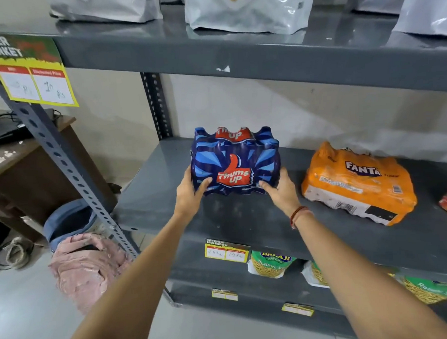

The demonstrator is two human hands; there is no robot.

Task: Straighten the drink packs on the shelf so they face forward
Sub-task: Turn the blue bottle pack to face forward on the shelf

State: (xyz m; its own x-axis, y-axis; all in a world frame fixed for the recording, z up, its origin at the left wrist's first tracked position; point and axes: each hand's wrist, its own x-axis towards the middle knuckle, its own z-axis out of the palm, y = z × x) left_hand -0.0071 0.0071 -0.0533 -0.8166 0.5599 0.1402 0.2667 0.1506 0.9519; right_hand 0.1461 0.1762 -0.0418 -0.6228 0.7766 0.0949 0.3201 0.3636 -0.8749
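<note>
Left hand [190, 190] and right hand [279, 188] clasp the blue pack [235, 161] at frame centre by its lower corners, apparently to square it. Its logo faces forward. Orange pack [358, 184], right, lies askew on the shelf [245, 219].

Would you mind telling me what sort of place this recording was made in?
Most likely a small shop or supermarket stockroom: grey metal shelving, a "Super Market" price tag, and shrink-wrapped Thums Up pack and Fanta pack on display.
</note>
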